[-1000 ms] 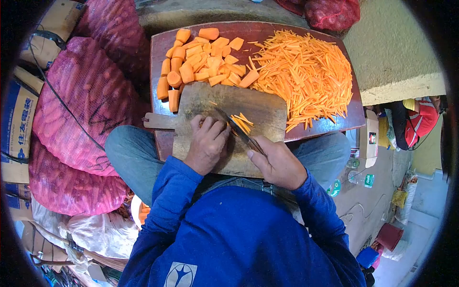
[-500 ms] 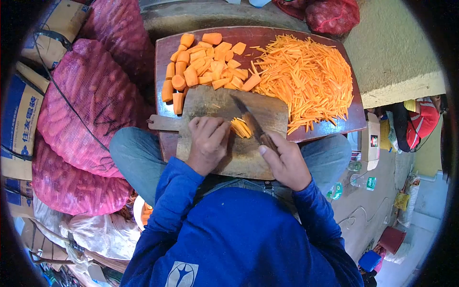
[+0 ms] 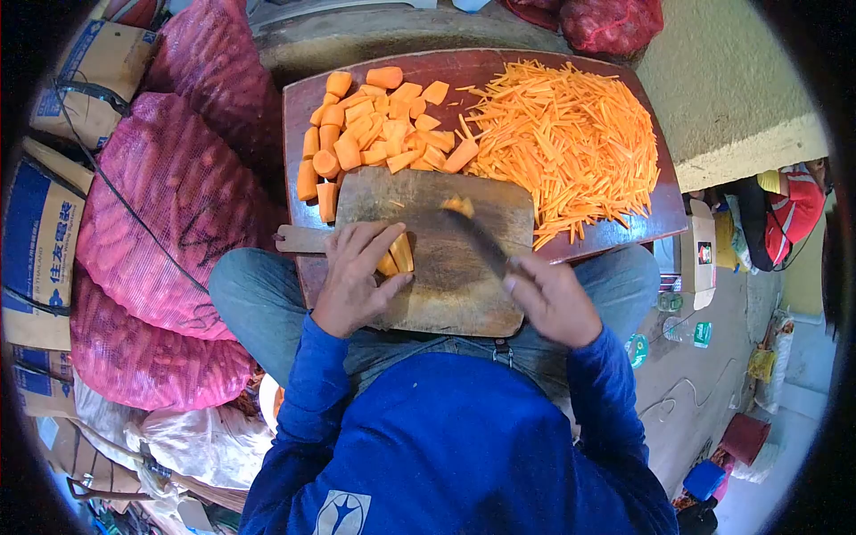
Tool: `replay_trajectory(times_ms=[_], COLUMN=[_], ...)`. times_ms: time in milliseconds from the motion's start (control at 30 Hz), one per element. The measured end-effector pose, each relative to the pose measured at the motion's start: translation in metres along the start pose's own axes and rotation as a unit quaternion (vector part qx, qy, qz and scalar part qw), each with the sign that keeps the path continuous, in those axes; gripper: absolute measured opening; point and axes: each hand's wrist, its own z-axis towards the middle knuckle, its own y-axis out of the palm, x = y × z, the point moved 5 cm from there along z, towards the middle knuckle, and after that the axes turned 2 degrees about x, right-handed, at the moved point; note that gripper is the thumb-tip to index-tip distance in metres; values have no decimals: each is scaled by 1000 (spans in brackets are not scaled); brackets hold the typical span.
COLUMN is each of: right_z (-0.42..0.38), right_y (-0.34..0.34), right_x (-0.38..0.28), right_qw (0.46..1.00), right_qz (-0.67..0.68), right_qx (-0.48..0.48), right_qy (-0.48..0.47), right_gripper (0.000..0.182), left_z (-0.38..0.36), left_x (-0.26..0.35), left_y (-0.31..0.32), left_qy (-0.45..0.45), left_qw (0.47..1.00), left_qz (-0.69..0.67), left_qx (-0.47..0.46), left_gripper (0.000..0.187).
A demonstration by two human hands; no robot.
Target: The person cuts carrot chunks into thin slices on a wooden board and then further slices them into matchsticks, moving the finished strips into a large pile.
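A worn wooden cutting board with a handle on its left lies across my lap against the table edge. My left hand rests on the board's left part, thumb and fingers around some carrot slices. In my right hand, closed round its handle, is a kitchen knife, its dark blade slanting up and left. By the blade's tip is a small bunch of cut carrot strips, blurred by motion.
Carrot chunks and a large heap of carrot strips lie on the dark red table. Pink mesh sacks and cardboard boxes stand at left. Plastic bottles lie on the floor at right.
The knife and my right hand have moved right, and the cut strips now lie farther up the board by the tip. My left hand has opened out from a curled grip around the slices.
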Motion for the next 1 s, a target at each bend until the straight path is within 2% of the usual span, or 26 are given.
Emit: replay_trajectory(times_ms=[33, 100, 267, 367, 533, 700, 767, 1000], right_z=[6, 16, 9, 4, -4, -8, -9, 18], right_y=[-4, -13, 11, 25, 40, 43, 38, 58], right_x=[3, 13, -5, -20, -24, -26, -32, -36], right_qw=[1000, 997, 999, 998, 999, 998, 997, 985], right_qz=[0, -27, 10, 29, 14, -51, -58, -141], right_qx=[1, 36, 31, -23, -29, -36, -48, -99], right_qy=[1, 68, -3, 43, 20, -10, -10, 10], right_gripper=[22, 23, 27, 29, 33, 36, 35, 37], left_z=[0, -1, -9, -7, -6, -7, -7, -8], left_x=[-1, -1, 1, 9, 19, 19, 18, 14], left_y=[-1, -2, 8, 15, 36, 34, 34, 34], left_qy=[-8, -17, 21, 1, 34, 50, 40, 55], left_qw=[1000, 1000, 999, 998, 993, 991, 991, 992], left_qz=[-1, 0, 7, 40, 96, 106, 116, 99], left_qx=[-1, 0, 42, 57, 68, 65, 43, 52], left_gripper=[69, 68, 60, 55, 47, 42, 44, 39])
